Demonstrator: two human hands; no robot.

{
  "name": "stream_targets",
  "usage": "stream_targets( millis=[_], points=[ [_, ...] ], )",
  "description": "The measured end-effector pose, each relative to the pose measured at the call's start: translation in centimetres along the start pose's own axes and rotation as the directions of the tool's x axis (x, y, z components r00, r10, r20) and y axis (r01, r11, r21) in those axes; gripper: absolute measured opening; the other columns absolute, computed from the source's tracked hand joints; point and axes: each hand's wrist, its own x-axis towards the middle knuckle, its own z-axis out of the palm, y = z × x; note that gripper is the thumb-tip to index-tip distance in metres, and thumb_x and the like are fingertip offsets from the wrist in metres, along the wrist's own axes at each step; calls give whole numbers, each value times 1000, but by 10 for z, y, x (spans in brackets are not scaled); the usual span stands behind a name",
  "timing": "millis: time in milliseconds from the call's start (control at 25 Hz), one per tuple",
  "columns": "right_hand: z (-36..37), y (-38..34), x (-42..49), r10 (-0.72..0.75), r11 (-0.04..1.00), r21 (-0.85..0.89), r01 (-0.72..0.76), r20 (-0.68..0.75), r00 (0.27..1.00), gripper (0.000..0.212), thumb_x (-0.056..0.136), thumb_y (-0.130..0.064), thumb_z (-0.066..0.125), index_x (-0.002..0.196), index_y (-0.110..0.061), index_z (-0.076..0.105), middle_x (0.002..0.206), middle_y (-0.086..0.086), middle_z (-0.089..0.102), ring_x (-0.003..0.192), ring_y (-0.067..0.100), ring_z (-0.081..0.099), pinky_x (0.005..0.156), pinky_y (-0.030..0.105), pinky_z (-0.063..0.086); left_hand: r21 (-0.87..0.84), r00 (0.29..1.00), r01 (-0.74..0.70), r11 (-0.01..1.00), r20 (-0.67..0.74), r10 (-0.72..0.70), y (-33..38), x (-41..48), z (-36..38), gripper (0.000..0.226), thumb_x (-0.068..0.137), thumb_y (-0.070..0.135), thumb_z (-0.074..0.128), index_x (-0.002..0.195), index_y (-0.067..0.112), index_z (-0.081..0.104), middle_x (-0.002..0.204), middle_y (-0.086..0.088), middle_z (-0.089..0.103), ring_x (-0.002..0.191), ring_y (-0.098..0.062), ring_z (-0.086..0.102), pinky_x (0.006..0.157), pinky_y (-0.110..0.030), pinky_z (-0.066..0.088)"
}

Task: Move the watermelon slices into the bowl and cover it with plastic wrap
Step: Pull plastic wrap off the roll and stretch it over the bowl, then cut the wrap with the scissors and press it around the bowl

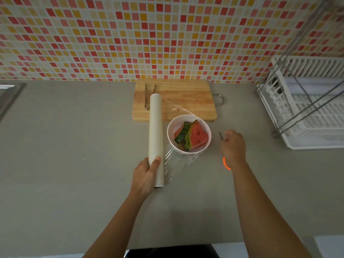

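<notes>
A white bowl (169, 130) stands on the grey counter just in front of the cutting board. Watermelon slices (197, 135) with red flesh and green rind lie inside it. My left hand (147, 174) grips the near end of the plastic wrap roll (155, 127), which lies left of the bowl, pointing away from me. Clear film (174, 163) is pulled off the roll and lies wrinkled over the bowl's near side. My right hand (232, 144), to the right of the bowl, is closed around what looks like scissors (225, 163), with an orange handle loop and a thin dark tip.
A wooden cutting board (186, 97) lies behind the bowl with metal tongs (148, 95) on its left part. A white dish rack (307, 108) stands at the right. A sink edge (9, 94) shows at the far left. The tiled wall runs behind.
</notes>
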Motion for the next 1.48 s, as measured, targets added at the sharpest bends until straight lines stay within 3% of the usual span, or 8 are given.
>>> stream_targets(
  millis=[160, 600, 720, 800, 920, 1040, 1240, 1480],
  points=[
    [5, 29, -24, 162, 943, -308, -125, 98, 982, 37, 85, -9, 53, 120, 3, 45, 122, 28, 47, 112, 43, 49, 93, 39, 38, -8, 1000, 1, 1000, 10, -1, 1, 0, -2, 30, 94, 41, 50, 95, 15, 62, 96, -7, 64, 87, -23, 60, 75, -37, 48],
    [11, 40, -28, 84, 960, -268, -82, -6, 996, 28, 92, -14, 52, 115, 1, 49, 108, 32, 57, 102, 46, 54, 81, 45, 40, -50, 1000, 6, 999, 25, -5, 1, 0, -2, 32, 94, 40, 51, 101, 11, 64, 100, -9, 64, 88, -23, 60, 73, -33, 44],
    [2, 24, -28, 47, 990, -126, -60, -108, 993, 27, 95, -14, 45, 115, 3, 48, 106, 33, 57, 99, 46, 54, 77, 43, 39, -54, 1000, 6, 999, 29, -5, 2, -1, -2, 28, 94, 40, 51, 100, 15, 62, 99, -7, 64, 88, -22, 60, 71, -32, 43],
    [-6, 6, -30, -69, 994, 70, 79, -141, 988, 28, 93, -9, 44, 119, -2, 50, 99, 23, 61, 91, 40, 56, 70, 32, 35, -43, 1000, 8, 999, 20, -7, 1, 0, -2, 29, 94, 41, 50, 98, 14, 62, 95, -6, 63, 84, -19, 59, 67, -31, 43],
    [-11, -24, -39, -219, 896, 388, 218, -42, 975, 38, 92, -7, 44, 128, -18, 49, 94, -3, 61, 82, 12, 59, 66, 9, 38, -50, 1000, 11, 999, 16, -10, 1, 0, -2, 27, 94, 41, 51, 95, 17, 61, 91, -1, 62, 82, -14, 59, 68, -32, 44],
    [-1, -43, -55, -261, 745, 654, 133, 101, 960, 36, 91, -9, 51, 122, -27, 49, 100, -4, 64, 92, 8, 62, 83, 19, 47, -58, 1000, 24, 998, 10, -24, -1, 1, -2, 24, 93, 43, 51, 93, 21, 61, 91, 0, 62, 85, -18, 60, 74, -36, 48],
    [17, -46, -82, -318, 606, 795, 29, 208, 925, 30, 83, -14, 67, 103, -33, 56, 80, -20, 67, 78, -6, 62, 68, 10, 46, -57, 999, 42, 997, 15, -41, 3, -2, -3, 28, 90, 47, 51, 93, 21, 62, 97, -6, 65, 85, -20, 62, 75, -40, 53],
    [29, -29, -113, -287, 622, 783, -15, 245, 926, 40, 66, -37, 78, 94, -29, 51, 79, -8, 63, 64, -2, 60, 60, 14, 46, -59, 997, 81, 995, -4, -82, 14, -11, -4, 51, 73, 60, 48, 96, 18, 64, 104, -13, 66, 92, -30, 63, 84, -50, 54]
  ],
)
